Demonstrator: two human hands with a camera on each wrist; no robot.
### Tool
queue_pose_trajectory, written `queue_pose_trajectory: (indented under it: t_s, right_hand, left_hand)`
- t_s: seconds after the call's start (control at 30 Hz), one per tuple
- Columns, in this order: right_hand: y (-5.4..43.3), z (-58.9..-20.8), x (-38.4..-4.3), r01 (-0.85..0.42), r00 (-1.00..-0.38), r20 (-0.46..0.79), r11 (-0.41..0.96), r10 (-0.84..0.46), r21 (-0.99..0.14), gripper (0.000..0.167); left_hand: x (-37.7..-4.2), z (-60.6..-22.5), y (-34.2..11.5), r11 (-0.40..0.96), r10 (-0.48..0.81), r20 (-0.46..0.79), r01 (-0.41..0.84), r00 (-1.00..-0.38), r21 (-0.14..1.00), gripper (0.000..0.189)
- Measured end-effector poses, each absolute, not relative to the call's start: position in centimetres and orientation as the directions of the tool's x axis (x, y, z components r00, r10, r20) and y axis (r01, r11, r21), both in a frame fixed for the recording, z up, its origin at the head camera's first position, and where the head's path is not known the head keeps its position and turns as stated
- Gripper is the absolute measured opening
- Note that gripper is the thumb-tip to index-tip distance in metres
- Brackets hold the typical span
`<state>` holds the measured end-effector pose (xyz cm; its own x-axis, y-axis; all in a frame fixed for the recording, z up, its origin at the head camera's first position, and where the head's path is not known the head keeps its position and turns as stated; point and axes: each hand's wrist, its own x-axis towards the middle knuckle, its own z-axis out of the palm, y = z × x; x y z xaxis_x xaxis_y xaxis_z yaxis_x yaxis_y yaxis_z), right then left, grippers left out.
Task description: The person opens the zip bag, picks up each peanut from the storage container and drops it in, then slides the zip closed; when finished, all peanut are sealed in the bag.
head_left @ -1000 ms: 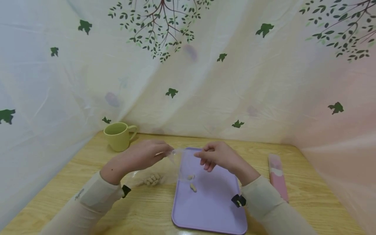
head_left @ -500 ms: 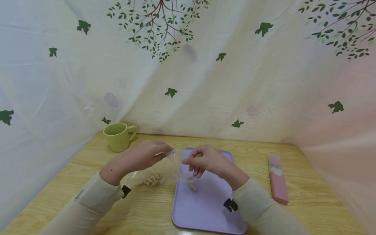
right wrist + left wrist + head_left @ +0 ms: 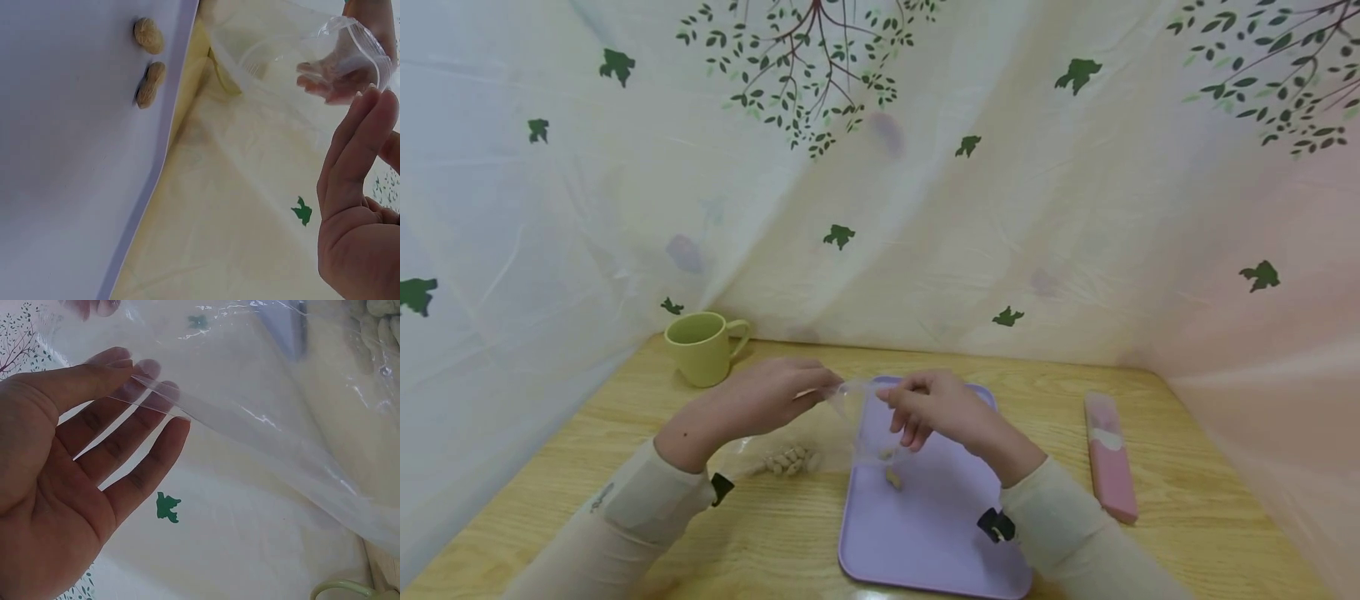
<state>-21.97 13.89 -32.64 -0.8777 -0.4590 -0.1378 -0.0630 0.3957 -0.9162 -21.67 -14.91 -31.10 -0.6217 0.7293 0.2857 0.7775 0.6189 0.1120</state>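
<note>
My left hand pinches the edge of a clear plastic bag between thumb and fingers, beside its mouth. Several peanuts lie inside the bag's lower part, left of the tray. Above the tray, my right hand is at the bag's mouth, its fingers fairly straight. Its fingertips lie close to the zip edge; whether they touch it is hard to tell. Two loose peanuts rest on the purple tray near its left rim, below the right hand.
A green mug stands at the back left of the wooden table. A pink and white narrow case lies right of the tray. Printed fabric hangs around the table.
My right hand has moved left to the bag's mouth, then drawn back slightly up and right. The left hand and the bag have stayed in place.
</note>
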Motion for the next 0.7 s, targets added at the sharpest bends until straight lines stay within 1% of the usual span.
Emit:
queue_pose_trajectory:
  t_s: [0.2, 0.43, 0.57, 0.7]
  right_hand:
    - [14.9, -32.7, -22.7, -0.01, -0.914, -0.131, 0.344, -0.383, -0.939, 0.042]
    - [15.6, -33.3, -24.0, 0.028, -0.94, -0.139, 0.336, -0.312, -0.941, 0.044]
    - [15.7, -33.9, -24.8, 0.047, -0.936, -0.167, 0.359, -0.31, -0.932, 0.043]
    - [15.5, -34.8, -25.4, 0.051, -0.915, -0.202, 0.396, -0.35, -0.917, 0.037]
  left_hand:
    - [-21.7, -31.0, -14.9, 0.616, 0.731, 0.294, 0.781, -0.616, 0.105, 0.021]
    - [-21.6, -31.1, -15.0, 0.616, 0.733, 0.289, 0.781, -0.616, 0.101, 0.022]
    - [-21.6, -31.1, -14.9, 0.612, 0.736, 0.292, 0.784, -0.611, 0.1, 0.022]
    - [-21.5, -31.1, -14.9, 0.615, 0.733, 0.295, 0.782, -0.613, 0.098, 0.022]
